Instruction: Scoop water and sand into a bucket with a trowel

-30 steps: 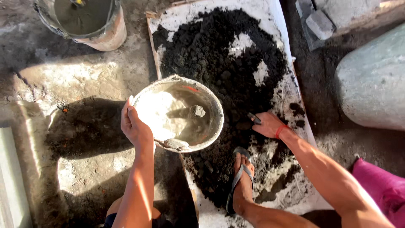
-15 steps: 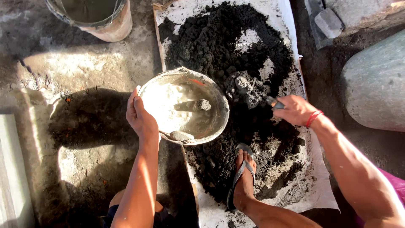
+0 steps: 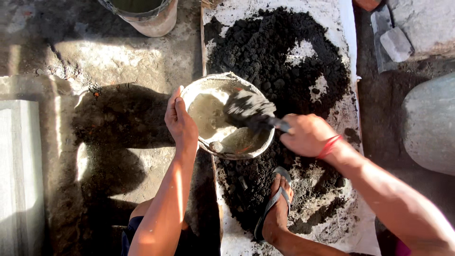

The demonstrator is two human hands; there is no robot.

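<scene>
dark mortar loads the trowel gripped by the right hand; tip it slowly while the left hand clasps the pan rim.

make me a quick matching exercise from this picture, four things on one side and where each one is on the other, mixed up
Things:
1. left hand
2. trowel
3. foot in a sandal
4. bucket

Places:
a. on the dark mix below the pan
b. at the top edge, on the bare ground
c. gripping the pan's left rim
d. loaded with dark mix, over the pan

Pairs: 1-c, 2-d, 3-a, 4-b

The right hand holds the trowel's handle.
</scene>
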